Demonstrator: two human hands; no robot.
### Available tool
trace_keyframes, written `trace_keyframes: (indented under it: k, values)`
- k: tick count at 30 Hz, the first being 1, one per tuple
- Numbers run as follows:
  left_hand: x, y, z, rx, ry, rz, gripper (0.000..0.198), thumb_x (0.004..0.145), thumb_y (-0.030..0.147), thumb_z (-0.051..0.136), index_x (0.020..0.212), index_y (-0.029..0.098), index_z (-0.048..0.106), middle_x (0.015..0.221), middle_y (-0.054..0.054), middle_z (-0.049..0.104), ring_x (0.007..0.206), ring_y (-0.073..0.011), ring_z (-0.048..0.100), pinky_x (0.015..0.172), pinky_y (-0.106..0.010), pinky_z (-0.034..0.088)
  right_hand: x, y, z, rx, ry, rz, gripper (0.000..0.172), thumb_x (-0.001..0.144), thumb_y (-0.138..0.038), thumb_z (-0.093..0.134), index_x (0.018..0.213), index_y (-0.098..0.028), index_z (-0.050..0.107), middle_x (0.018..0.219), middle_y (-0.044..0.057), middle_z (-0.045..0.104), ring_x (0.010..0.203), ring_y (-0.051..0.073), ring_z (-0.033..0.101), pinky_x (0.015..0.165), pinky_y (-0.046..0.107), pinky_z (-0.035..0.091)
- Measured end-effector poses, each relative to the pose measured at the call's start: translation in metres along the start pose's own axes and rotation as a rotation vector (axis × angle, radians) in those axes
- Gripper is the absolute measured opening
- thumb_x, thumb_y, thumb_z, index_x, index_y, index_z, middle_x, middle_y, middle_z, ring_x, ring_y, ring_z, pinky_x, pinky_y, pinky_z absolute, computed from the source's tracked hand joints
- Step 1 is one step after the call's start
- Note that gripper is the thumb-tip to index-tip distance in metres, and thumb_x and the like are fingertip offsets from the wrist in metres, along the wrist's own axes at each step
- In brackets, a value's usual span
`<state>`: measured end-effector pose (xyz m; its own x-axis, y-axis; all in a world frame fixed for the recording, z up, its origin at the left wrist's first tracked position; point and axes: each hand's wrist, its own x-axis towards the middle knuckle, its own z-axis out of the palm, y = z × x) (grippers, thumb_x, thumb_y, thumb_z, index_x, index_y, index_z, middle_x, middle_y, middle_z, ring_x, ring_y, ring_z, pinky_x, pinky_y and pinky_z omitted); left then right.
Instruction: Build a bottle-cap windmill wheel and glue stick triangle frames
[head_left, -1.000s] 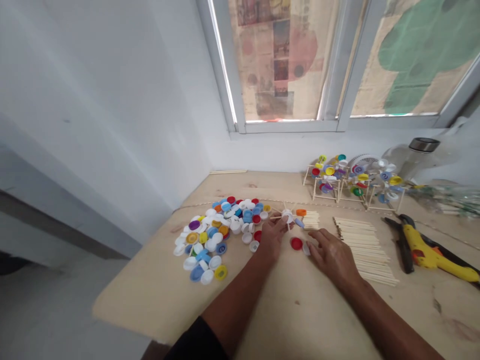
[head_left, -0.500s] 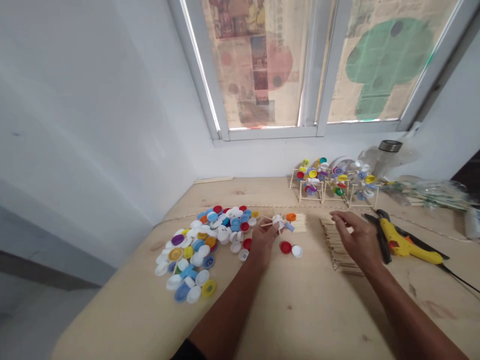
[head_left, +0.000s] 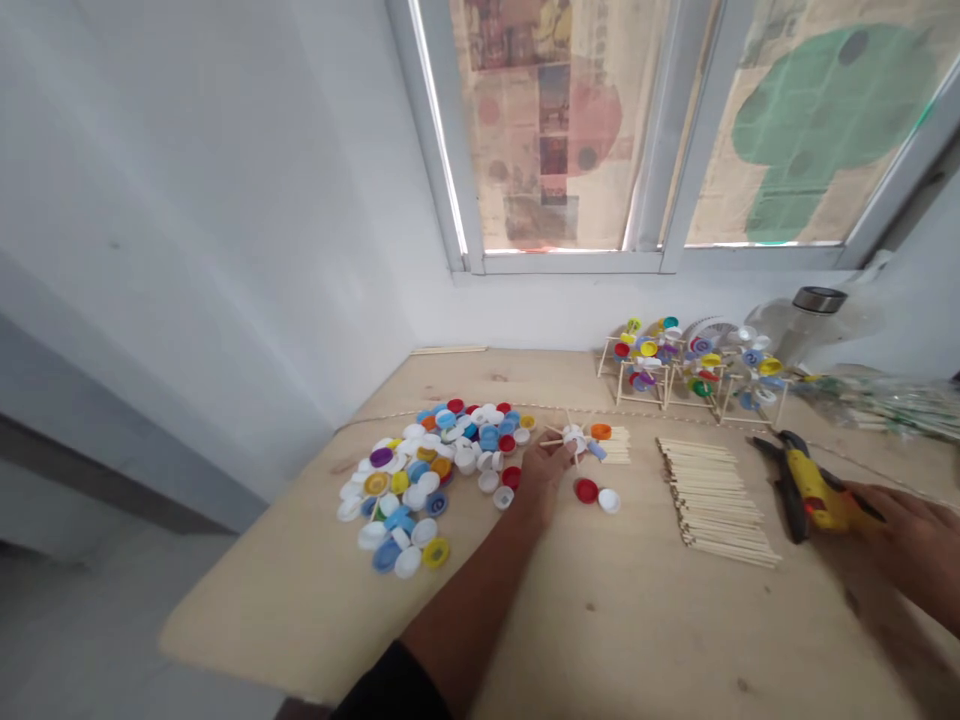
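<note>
My left hand (head_left: 546, 470) is closed on a small stick wheel (head_left: 575, 437), a white hub with thin wooden sticks spreading out from it. An orange cap and a pale blue cap sit at the ends of two of its sticks. On the right, my right hand (head_left: 911, 540) is wrapped round the handle of a yellow and black hot glue gun (head_left: 817, 490), which lies on its black stand; the fingers are slightly blurred. A red bottle cap (head_left: 586, 490) and a white bottle cap (head_left: 609, 501) lie just in front of my left hand.
Many loose bottle caps (head_left: 409, 490) spread to the left on the wooden table (head_left: 600, 640). A row of wooden sticks (head_left: 716, 500) lies between my hands. Finished cap wheels on stick frames (head_left: 645, 365) stand at the back, near a bottle (head_left: 814, 310) and plastic-bagged sticks (head_left: 892, 405).
My right hand has moved right from above the row of sticks to the glue gun's handle. My left hand still holds the stick wheel. The view has shifted slightly left.
</note>
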<state>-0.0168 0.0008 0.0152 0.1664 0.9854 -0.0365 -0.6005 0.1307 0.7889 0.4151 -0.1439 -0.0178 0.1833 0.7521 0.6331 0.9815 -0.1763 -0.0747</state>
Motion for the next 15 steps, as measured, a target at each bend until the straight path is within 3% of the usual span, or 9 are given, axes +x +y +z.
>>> trace_keyframes:
  k: [5, 9, 15]
  values:
    - [0.003, -0.004, -0.005, -0.007, -0.015, -0.001, 0.028, 0.054, 0.026, 0.080, 0.068, 0.015, 0.059, 0.076, -0.002, 0.065, 0.076, -0.0144, 0.061, 0.081, -0.033, 0.049, -0.005, 0.000, 0.011, 0.089, -0.040, 0.016, 0.039, 0.051, -0.044, 0.055, 0.085, -0.033, 0.070, 0.095, 0.022, 0.066, 0.069, 0.029, 0.055, 0.053, 0.041, 0.021]
    - [0.006, -0.007, -0.008, 0.025, -0.017, -0.007, 0.028, 0.054, 0.027, 0.080, 0.069, 0.015, 0.059, 0.073, -0.002, 0.064, 0.073, -0.0150, 0.062, 0.078, -0.033, 0.049, 0.000, -0.012, 0.007, 0.091, -0.085, 0.035, 0.034, 0.056, -0.047, 0.053, 0.084, -0.033, 0.066, 0.097, 0.023, 0.065, 0.067, 0.027, 0.055, 0.055, 0.041, 0.020]
    - [0.009, -0.011, -0.012, 0.128, -0.039, 0.075, 0.026, 0.058, 0.030, 0.078, 0.067, 0.016, 0.058, 0.068, 0.000, 0.062, 0.066, -0.0127, 0.059, 0.070, -0.028, 0.048, 0.006, -0.017, -0.002, 0.144, -0.084, 0.067, 0.037, 0.049, -0.056, 0.060, 0.074, -0.028, 0.064, 0.085, 0.022, 0.066, 0.061, 0.025, 0.054, 0.054, 0.038, 0.022]
